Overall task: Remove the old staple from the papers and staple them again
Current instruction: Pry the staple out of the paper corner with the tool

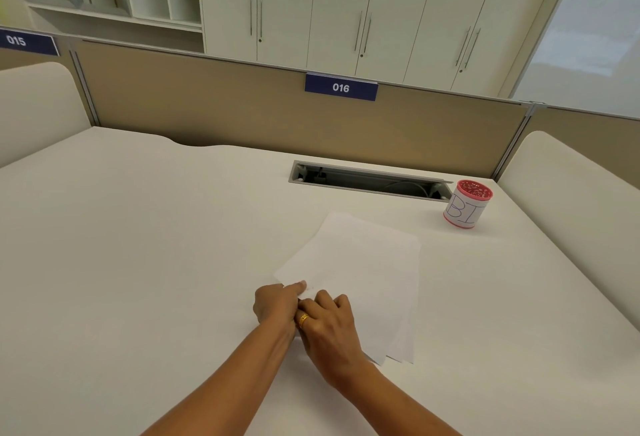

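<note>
the pale counter (pixel 138 262) fills most of the frame, backed by a tan partition (pixel 207 106) that carries a blue tag reading 016, with a cable slot (pixel 367 181) sunk into the surface right of centre. the papers (pixel 363 262) lie flat just below that slot, a thin stack turned at an angle, its lower edges fanned slightly apart at the lower right. a red-rimmed pot (pixel 467 205) with "bi" written on its white wrap stands well apart, at the right end of the slot.

both hands meet at the stack's lower left corner. the left hand (pixel 275 305) holds that corner, forefinger stretched along the top sheet and the other fingers folded in. the right hand (pixel 329 324), wearing a gold ring (pixel 303 320), touches the left, its fingers curled down onto the same corner; its grip is narrow, but whether it has the staple or only paper i cannot tell (the fingertips hide the spot, and the staple itself is too small to see).

judging by this, the task is at its start: the old staple is being worked at, not clearly out. restapling is all still to come, and no stapler shows anywhere in the frame.
</note>
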Tool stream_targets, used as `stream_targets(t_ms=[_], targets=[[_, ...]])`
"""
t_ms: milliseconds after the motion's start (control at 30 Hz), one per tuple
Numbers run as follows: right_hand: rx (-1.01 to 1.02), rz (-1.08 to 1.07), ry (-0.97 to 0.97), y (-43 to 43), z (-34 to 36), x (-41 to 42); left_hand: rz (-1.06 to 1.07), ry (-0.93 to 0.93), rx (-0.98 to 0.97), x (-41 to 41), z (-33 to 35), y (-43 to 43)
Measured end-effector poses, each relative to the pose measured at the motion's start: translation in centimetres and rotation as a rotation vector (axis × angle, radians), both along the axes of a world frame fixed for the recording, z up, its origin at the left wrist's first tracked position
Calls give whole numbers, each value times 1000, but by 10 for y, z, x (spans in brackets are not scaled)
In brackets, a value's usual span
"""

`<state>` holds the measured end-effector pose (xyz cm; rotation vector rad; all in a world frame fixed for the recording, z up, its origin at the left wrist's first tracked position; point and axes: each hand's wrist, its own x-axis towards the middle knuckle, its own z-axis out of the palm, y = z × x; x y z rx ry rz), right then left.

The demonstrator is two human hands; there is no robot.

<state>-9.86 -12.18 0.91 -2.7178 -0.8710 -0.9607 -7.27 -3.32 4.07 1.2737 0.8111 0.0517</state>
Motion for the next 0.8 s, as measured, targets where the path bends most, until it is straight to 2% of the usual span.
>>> stream_targets(t_ms=[233, 567, 800], targets=[[-13, 24, 12, -3, -4, 1, -25, 7, 3, 0, -7, 2], [-97, 59, 16, -17, -8, 1, -159, 77, -93, 4, -12, 10], [-22, 77, -26, -28, -7, 4, -156, 51, -164, 4, -16, 13]])
